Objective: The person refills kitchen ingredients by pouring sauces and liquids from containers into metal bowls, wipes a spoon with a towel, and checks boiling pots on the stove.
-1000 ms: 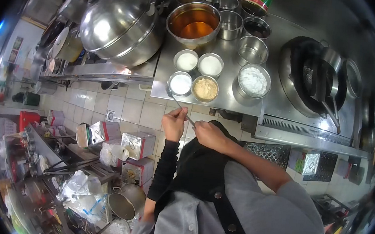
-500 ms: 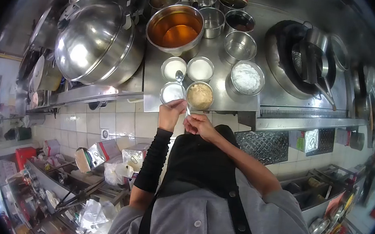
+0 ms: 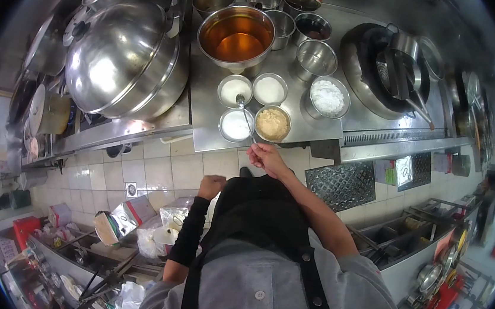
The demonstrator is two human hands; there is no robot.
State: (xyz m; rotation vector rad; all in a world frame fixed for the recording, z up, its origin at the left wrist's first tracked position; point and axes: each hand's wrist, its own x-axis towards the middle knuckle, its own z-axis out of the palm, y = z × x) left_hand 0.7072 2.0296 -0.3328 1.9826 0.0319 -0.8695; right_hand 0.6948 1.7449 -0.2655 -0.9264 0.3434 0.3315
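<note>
My right hand (image 3: pixel 266 159) is closed on the handle of a long metal spoon (image 3: pixel 247 117) in front of the counter edge. The spoon's bowl is over the small metal bowls, between the upper left bowl of white contents (image 3: pixel 234 90) and the lower left bowl of white powder (image 3: pixel 236 125). Right of the spoon sits a bowl of tan powder (image 3: pixel 272 124), nearest to my right hand. Behind it stands another bowl of white contents (image 3: pixel 269 89). Lower down, near my apron, my left hand (image 3: pixel 213 186) is closed in a black sleeve, with nothing visible in it.
A large metal bowl of amber liquid (image 3: pixel 235 39) stands behind the small bowls. To the right are a bowl of white powder (image 3: pixel 328 98) and a wok (image 3: pixel 366 70) holding metal utensils. A big domed steel pot (image 3: pixel 120 53) fills the left. Crates and bags lie behind me.
My left hand has come away from the spoon and dropped down and to the left. My right hand keeps the spoon, a little higher in view. The camera view has shifted slightly.
</note>
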